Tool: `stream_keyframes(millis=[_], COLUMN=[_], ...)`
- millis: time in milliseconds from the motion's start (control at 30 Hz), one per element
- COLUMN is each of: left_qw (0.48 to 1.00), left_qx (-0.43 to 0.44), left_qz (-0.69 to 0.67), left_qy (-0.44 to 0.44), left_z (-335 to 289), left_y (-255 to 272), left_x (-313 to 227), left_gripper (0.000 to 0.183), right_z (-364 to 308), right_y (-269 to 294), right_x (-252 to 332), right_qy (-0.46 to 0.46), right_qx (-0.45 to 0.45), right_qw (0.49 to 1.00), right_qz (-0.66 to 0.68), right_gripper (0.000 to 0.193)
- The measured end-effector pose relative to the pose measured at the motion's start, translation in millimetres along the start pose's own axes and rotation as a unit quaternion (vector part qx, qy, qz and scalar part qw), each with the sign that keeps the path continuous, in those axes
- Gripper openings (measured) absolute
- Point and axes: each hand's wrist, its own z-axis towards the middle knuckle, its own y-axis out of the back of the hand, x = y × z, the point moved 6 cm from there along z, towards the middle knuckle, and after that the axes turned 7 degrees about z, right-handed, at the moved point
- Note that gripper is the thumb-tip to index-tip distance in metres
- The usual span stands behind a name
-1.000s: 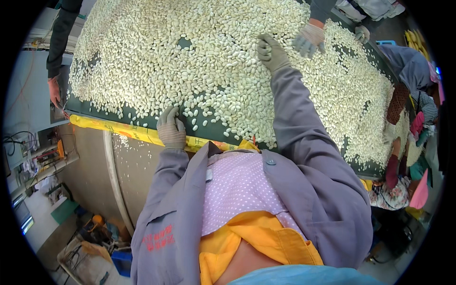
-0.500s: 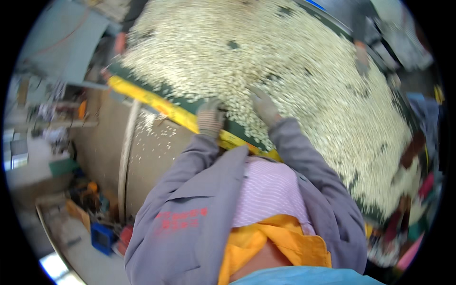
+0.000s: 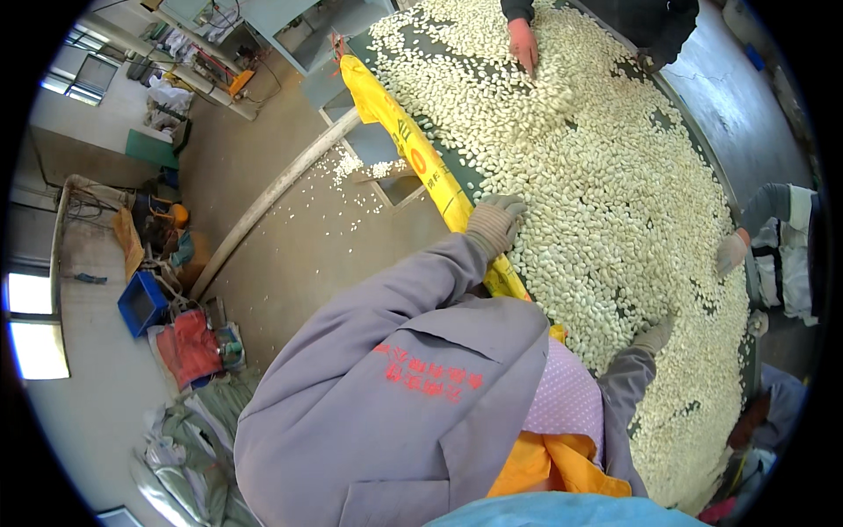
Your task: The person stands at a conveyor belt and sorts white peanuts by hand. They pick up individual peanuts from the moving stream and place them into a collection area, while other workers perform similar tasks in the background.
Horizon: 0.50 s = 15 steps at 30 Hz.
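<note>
My left hand [image 3: 497, 221] rests at the yellow edging [image 3: 408, 145], beside white beans [image 3: 606, 193] spread over the surface [image 3: 465, 176]; my right hand [image 3: 653, 337] is among them. I cannot tell whether either grip is closed. A careless outward sweep could spill beans onto the floor [image 3: 290, 259]

- Beans [image 3: 606, 228]: many, pale cream to white, oval and smooth-looking.
- They lie loose, turned every which way, most touching their neighbours.
- They cover much of a dark green surface [image 3: 362, 45], from the upper centre of the frame down to the lower right.
- Dense at centre right; sparser at the upper centre, where green patches show between them.
</note>
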Motion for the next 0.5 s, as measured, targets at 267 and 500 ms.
stream_keyframes(millis=[267,500], left_qw=[0.989,0.999], left_qx=[0.145,-0.011], left_qz=[0.019,-0.014], left_qy=[0.019,-0.039], left_z=[11.7,-13.5], left_y=[-25.4,-35.4], left_x=[-21.3,-26.4], left_gripper=[0.032,0.035], right_z=[-119.9,-149.9], right_y=[-93.5,-53.0], right_x=[-37.8,-81.9], right_qy=[-0.052,-0.141], right_qx=[0.398,0.508], right_qw=[0.903,0.823], right_qz=[-0.155,-0.21], right_gripper=[0.039,0.035])
